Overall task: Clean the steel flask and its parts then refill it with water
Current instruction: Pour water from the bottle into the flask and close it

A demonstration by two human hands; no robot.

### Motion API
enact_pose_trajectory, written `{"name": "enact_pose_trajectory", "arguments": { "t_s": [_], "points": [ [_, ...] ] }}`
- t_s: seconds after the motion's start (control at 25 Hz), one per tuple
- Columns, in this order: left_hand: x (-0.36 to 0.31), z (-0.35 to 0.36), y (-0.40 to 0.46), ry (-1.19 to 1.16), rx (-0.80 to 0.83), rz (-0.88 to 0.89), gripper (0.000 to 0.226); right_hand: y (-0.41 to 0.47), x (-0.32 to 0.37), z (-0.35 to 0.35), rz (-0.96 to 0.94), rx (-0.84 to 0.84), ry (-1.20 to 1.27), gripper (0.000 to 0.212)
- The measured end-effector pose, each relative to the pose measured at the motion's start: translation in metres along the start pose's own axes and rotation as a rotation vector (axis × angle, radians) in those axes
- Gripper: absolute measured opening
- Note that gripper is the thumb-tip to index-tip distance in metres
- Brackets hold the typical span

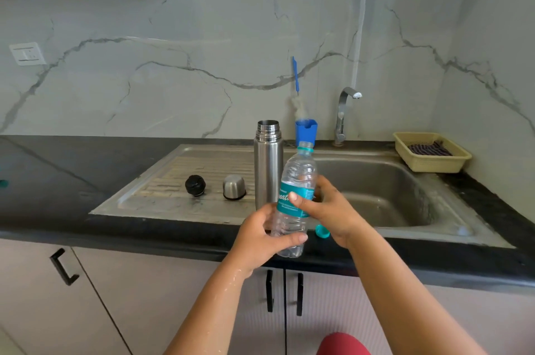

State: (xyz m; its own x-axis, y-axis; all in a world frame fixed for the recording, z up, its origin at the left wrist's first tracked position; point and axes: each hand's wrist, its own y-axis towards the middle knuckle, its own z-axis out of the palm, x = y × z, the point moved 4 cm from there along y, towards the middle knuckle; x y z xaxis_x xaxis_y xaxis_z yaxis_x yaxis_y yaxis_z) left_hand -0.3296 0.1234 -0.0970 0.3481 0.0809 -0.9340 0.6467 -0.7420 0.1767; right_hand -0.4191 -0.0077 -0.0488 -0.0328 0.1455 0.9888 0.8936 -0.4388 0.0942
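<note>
The steel flask [268,158] stands upright and uncapped on the sink's drainboard [162,204]. Its black stopper [195,185] and steel cup lid [234,187] lie to its left on the drainboard. In front of the flask I hold a clear plastic water bottle [295,198] with a teal label, uncapped and tilted a little to the right. My left hand [260,242] grips its lower part. My right hand [333,210] grips its middle over the label. The bottle's teal cap [322,231] lies on the sink's front rim, partly behind my right hand.
A steel sink basin [390,189] lies to the right, with a tap [344,114] behind it. A blue holder [306,130] with a bottle brush [298,94] stands behind the flask. A beige basket [431,152] sits at the back right. Black countertop [43,181] extends left.
</note>
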Motion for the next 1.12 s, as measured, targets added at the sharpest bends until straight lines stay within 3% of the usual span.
{"name": "enact_pose_trajectory", "arguments": {
  "t_s": [0.12, 0.2, 0.28, 0.44, 0.52, 0.72, 0.84, 0.92, 1.12],
  "points": [
    [0.005, -0.006, -0.008, -0.035, -0.055, -0.034, 0.056, 0.003, -0.003, -0.014, 0.041, -0.08, -0.146, 0.067],
    [0.01, -0.013, -0.014, -0.08, -0.082, -0.052, 0.052, 0.008, -0.018, -0.029, 0.1, -0.111, -0.596, 0.053],
    [0.013, -0.018, -0.02, -0.09, -0.098, -0.072, 0.051, 0.009, -0.039, -0.032, 0.136, -0.045, -0.879, 0.042],
    [0.008, -0.022, -0.024, -0.08, -0.123, -0.077, 0.051, 0.01, -0.051, -0.026, 0.129, -0.102, -1.015, 0.024],
    [0.006, -0.024, -0.026, -0.081, -0.124, -0.07, 0.051, 0.01, -0.043, -0.029, 0.071, -0.183, -0.914, 0.024],
    [0.008, -0.032, -0.031, 0.01, -0.119, -0.062, 0.055, 0.006, 0.009, -0.029, -0.089, -0.341, -0.133, 0.018],
    [0.005, -0.036, -0.033, 0.054, -0.115, -0.052, 0.052, 0.012, 0.046, -0.022, -0.18, -0.302, 0.15, 0.017],
    [0.003, -0.038, -0.034, 0.076, -0.112, -0.037, 0.052, 0.014, 0.061, -0.016, -0.275, -0.22, 0.178, 0.017],
    [0.003, -0.044, -0.038, 0.119, -0.1, -0.013, 0.052, 0.02, 0.064, -0.015, -0.374, -0.043, -0.226, 0.022]
  ]
}}
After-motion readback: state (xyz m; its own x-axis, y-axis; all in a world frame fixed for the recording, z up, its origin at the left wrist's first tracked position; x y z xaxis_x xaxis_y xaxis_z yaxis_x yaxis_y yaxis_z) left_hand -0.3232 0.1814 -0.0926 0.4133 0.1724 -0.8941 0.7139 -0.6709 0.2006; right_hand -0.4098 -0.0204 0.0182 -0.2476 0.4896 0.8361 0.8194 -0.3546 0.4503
